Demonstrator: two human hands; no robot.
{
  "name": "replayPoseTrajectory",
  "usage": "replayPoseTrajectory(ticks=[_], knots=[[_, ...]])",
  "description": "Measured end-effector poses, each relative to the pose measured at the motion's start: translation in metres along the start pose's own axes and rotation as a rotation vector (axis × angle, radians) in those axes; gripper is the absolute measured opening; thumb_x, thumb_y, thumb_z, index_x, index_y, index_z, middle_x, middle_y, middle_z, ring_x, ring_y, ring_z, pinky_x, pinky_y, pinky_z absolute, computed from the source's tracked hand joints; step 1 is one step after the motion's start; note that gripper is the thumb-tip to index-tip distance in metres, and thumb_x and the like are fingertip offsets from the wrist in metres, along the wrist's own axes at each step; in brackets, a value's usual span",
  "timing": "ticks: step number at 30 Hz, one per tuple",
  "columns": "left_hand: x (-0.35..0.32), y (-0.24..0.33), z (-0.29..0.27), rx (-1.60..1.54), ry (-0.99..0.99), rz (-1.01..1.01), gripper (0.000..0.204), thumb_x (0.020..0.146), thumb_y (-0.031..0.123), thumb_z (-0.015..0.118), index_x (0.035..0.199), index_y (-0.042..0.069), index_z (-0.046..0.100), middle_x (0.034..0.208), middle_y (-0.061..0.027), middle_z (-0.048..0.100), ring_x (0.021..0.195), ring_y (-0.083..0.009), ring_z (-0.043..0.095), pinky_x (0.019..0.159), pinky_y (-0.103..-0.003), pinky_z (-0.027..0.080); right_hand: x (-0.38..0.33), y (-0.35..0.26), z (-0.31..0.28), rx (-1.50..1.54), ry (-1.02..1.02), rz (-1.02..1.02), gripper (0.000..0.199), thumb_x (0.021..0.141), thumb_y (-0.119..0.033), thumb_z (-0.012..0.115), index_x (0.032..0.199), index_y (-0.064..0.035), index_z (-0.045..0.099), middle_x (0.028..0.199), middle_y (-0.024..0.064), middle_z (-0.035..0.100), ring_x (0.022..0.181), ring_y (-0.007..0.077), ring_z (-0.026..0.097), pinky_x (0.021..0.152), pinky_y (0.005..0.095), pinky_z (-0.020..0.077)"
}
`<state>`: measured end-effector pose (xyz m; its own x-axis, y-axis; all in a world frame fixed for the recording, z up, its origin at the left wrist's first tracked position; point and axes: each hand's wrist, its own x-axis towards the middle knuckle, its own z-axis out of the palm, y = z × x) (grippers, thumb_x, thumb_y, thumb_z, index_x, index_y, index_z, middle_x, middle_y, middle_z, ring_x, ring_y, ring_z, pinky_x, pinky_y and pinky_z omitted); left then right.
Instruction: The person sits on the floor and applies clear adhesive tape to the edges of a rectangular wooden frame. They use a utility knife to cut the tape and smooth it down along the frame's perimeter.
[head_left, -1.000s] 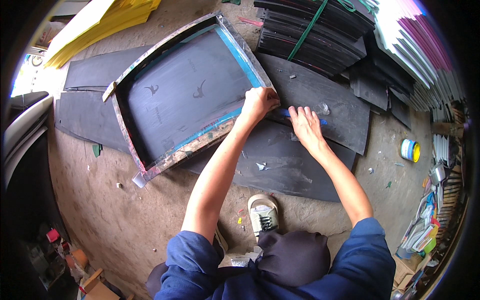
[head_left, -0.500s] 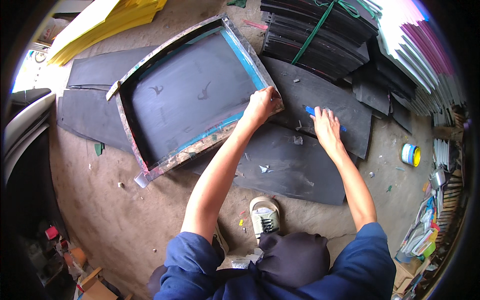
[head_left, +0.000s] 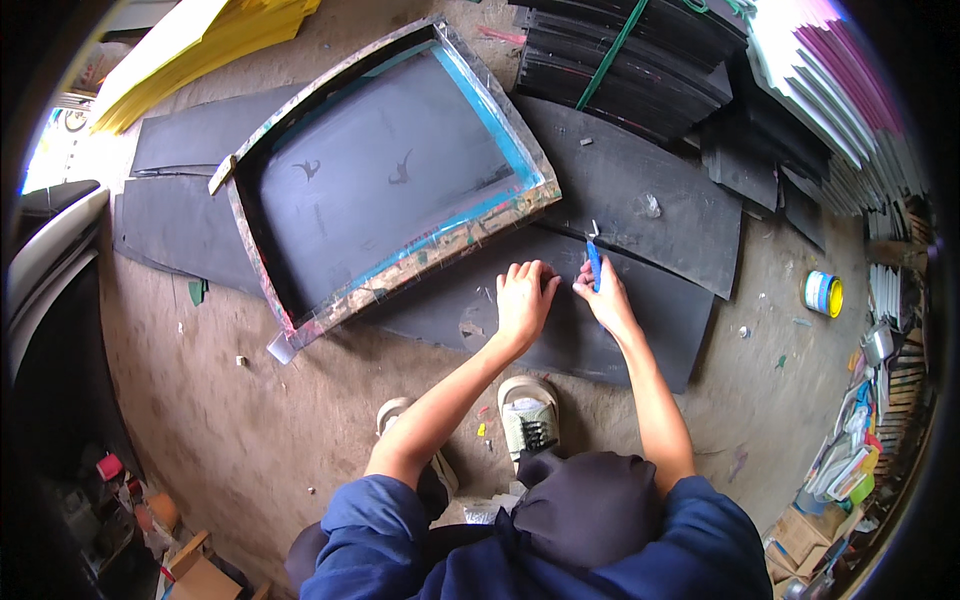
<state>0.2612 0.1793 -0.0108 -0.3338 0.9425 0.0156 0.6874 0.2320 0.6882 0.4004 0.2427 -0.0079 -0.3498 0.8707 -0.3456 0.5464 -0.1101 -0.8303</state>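
Note:
My right hand (head_left: 606,300) grips a slim blue utility knife (head_left: 596,262), its tip pointing away from me. Close by on the left, my left hand (head_left: 524,305) rests over a black foam-like sheet (head_left: 640,325), back of the hand up, fingers stretched and slightly bent; I see nothing held in it. Beyond the left hand lies a wooden screen-printing frame (head_left: 400,270) with paint-stained edges and blue tape inside. Its dark mesh (head_left: 370,170) shows two small curved shapes. A second black sheet (head_left: 650,190) lies partly beneath the frame, with small clear scraps (head_left: 653,206) on it.
Black sheets (head_left: 620,70) tied with green string stand stacked at the far right, beside white and purple sheets (head_left: 850,90). Yellow sheets (head_left: 200,50) lie far left. An open tin with yellow inside (head_left: 822,294) lies on the right floor. My shoe (head_left: 528,415) is near.
My left hand has left the frame's near right corner and come down onto the black sheet. My right hand has drawn nearer and left, lifting the knife upright in its grip.

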Motion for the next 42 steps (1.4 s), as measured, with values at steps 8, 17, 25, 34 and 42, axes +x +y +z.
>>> replayPoseTrajectory(ticks=[8, 17, 25, 34, 42], knots=[[0.001, 0.003, 0.006, 0.107, 0.131, -0.023, 0.021, 0.068, 0.016, 0.067, 0.085, 0.013, 0.054, 0.089, -0.0042, 0.049, 0.090, -0.0239, 0.045, 0.072, -0.038, 0.036, 0.004, 0.000, 0.007, -0.631, 0.187, -0.157, 0.032, 0.075, 0.002, 0.056, 0.102, 0.0030, 0.040, 0.085, 0.0162, 0.060, 0.085, 0.0322, 0.057, 0.068, 0.0414, 0.0495], [-0.005, -0.009, 0.008, 0.075, 0.080, 0.082, 0.020, 0.071, 0.017, 0.064, 0.088, 0.012, 0.055, 0.092, -0.0042, 0.049, 0.089, -0.0248, 0.046, 0.072, -0.039, 0.036, 0.003, -0.006, -0.010, -0.766, 0.238, -0.039, 0.047, 0.071, -0.015, 0.070, 0.102, 0.0022, 0.039, 0.090, 0.0188, 0.058, 0.089, 0.0344, 0.056, 0.070, 0.0423, 0.0496], [0.006, 0.016, -0.068, -0.421, -0.060, 0.222, 0.020, 0.078, 0.011, 0.060, 0.098, 0.009, 0.058, 0.094, -0.0094, 0.053, 0.093, -0.0261, 0.051, 0.083, -0.038, 0.042, -0.036, -0.069, -0.036, 0.551, -0.196, 0.083, 0.025, 0.082, -0.006, 0.059, 0.100, -0.0078, 0.041, 0.087, 0.0023, 0.052, 0.070, 0.0073, 0.049, 0.054, 0.0208, 0.0381], [0.012, 0.091, -0.193, -0.270, -0.035, 0.708, 0.022, 0.070, 0.009, 0.066, 0.092, 0.011, 0.062, 0.098, -0.0035, 0.056, 0.096, -0.0225, 0.049, 0.087, -0.035, 0.040, -0.083, -0.174, -0.069, 0.641, -0.365, -0.127, 0.033, 0.080, -0.010, 0.064, 0.104, -0.0086, 0.041, 0.088, 0.0013, 0.052, 0.074, 0.0075, 0.049, 0.059, 0.0229, 0.0384], [-0.002, 0.101, -0.205, -0.203, -0.005, 0.776, 0.017, 0.066, 0.010, 0.069, 0.082, 0.012, 0.062, 0.096, -0.0024, 0.055, 0.094, -0.0228, 0.048, 0.083, -0.034, 0.041, -0.101, -0.181, -0.068, 0.651, -0.407, -0.147, 0.036, 0.079, -0.008, 0.064, 0.107, -0.0082, 0.041, 0.092, 0.0025, 0.052, 0.076, 0.0088, 0.049, 0.060, 0.0235, 0.0386]])
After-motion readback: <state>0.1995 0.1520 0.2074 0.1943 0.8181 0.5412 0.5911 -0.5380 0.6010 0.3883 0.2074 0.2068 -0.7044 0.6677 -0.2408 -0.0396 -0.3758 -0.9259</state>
